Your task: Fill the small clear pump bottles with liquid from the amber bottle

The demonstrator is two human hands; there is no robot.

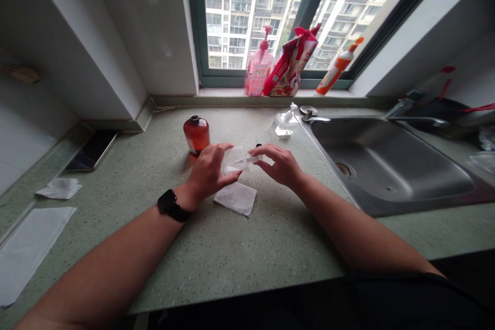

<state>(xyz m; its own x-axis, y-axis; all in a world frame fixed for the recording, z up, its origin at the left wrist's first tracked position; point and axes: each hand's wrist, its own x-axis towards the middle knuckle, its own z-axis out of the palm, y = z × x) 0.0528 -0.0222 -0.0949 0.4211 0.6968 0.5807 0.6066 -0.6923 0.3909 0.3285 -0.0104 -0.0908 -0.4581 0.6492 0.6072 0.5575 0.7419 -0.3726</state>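
Clock face centred on the clear bottle; largest first.

- Counter (270,247): speckled green, spanning beneath both hands.
- Window (251,10): at 12 o'clock, beyond the sill.
- Sink (402,165): steel, at 3 o'clock.
- Pouch (296,64): red, on sill, 1 o'clock; beside pink bottle (256,75).
- Orange bottle (334,75): on sill, leaning, 2 o'clock.
- Amber bottle (196,136): upright, 10 o'clock, near left fingers.
- Phone (93,150): 9 o'clock, near wall.
- Left hand (209,167): moderately wide grip, fingers and thumb spanning the body of the clear bottle (233,161).
- Right hand (280,162): narrow fingertip pinch at the neck end.
- Clear bottle: centre of dial, held on its side, neck towards 3 o'clock; contents too faint to tell.
- Pump bottle (284,125): upright, 2 o'clock, beside sink.
- Tissue (236,199): folded, on counter, 6 o'clock.
- Cap (259,145): black, partly hidden behind right fingertips.

Handling, as judged: steady the body with the left, squeezing lightly; work the neck end with the right, in line with the bottle. Keep low over the counter; tilt least if liquid remains. Watch for smooth walls slipping.
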